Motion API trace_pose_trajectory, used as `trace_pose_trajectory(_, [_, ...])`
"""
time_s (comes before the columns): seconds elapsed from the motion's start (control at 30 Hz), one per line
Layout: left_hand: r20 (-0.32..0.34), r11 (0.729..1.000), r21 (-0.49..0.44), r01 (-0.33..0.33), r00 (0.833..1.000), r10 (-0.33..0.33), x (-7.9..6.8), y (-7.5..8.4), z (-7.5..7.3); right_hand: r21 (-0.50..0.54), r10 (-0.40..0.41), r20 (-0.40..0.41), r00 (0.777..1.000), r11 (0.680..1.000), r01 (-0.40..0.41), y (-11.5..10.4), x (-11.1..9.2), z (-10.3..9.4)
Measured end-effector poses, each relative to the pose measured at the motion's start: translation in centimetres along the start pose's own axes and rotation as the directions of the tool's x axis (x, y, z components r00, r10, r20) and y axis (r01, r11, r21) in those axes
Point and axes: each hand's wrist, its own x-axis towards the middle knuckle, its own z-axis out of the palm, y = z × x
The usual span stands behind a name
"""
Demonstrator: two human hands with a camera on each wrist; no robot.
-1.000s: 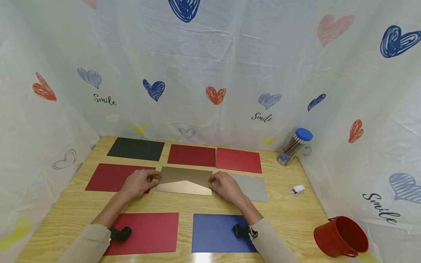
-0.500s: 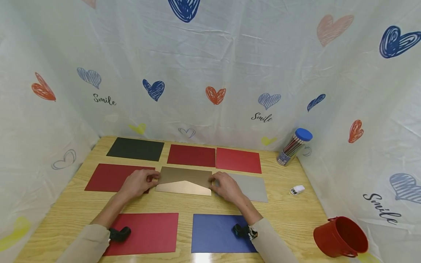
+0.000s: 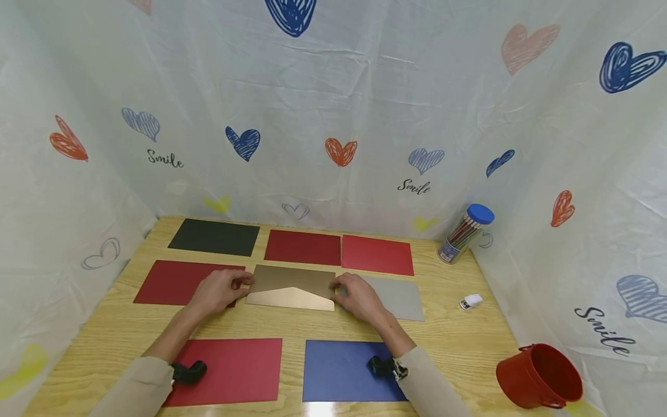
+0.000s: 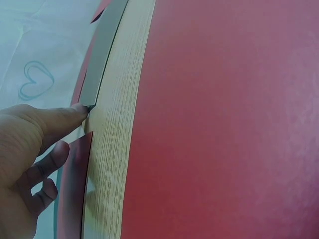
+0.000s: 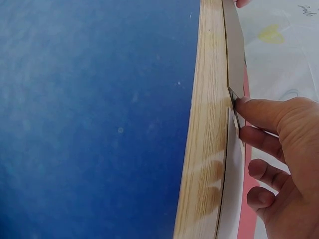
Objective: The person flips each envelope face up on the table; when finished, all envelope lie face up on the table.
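Note:
A gold envelope (image 3: pixel 293 282), its pale shiny flap towards me, lies in the middle of the wooden table (image 3: pixel 292 324). At its left end, my left hand (image 3: pixel 217 288) pinches the side edge between thumb and fingers. My right hand (image 3: pixel 361 294) does the same at the right end, and its thumb meets the near corner in the right wrist view. Beneath the left hand is part of a dark red envelope (image 3: pixel 172 281); a silver-grey envelope (image 3: pixel 398 295) is partly covered by the right hand. The outer fingers of both hands curl loosely.
A black envelope (image 3: pixel 213 237), a dark red one (image 3: pixel 302 247) and a bright red one (image 3: pixel 377 255) lie along the back. Under my forearms are a pinkish-red envelope (image 3: pixel 239 370) and a blue one (image 3: pixel 339 370). To the right stand a pencil tub (image 3: pixel 465 233), a small white bottle (image 3: pixel 471 301) and a red bucket (image 3: pixel 521 376).

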Motion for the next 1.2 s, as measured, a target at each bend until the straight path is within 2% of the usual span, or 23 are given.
trace_pose_trajectory(0.17, [-0.006,1.000,0.015,0.006,1.000,-0.006,-0.2,0.4,-0.3,0.021,0.016,0.010,1.000,1.000,-0.016,0.0,-0.4,-0.8])
trace_pose_trajectory(0.33, [-0.036,1.000,-0.011,0.004,0.999,-0.004,-0.2,1.5,-1.2,0.060,0.034,-0.050,0.998,0.998,-0.031,0.0,-1.2,-2.5])
trace_pose_trajectory(0.53, [-0.012,0.998,-0.064,-0.014,1.000,0.014,-0.2,2.5,-1.6,0.062,0.027,-0.064,0.998,0.998,-0.023,0.2,-1.6,-3.5])
trace_pose_trajectory(0.73, [0.019,0.995,-0.097,-0.037,0.999,0.039,0.1,3.3,-0.9,0.084,0.013,-0.049,0.999,0.996,-0.009,0.6,-2.5,-3.7])
trace_pose_trajectory(0.93, [0.063,0.988,-0.132,-0.083,0.994,0.092,0.2,4.5,0.3,0.151,-0.003,-0.036,0.999,0.989,0.009,1.7,-4.9,-4.4])
trace_pose_trajectory(1.2, [0.136,0.950,-0.253,-0.183,0.966,0.222,-0.4,6.6,1.5,0.205,0.006,0.013,1.000,0.979,-0.008,4.5,-8.8,-5.5])
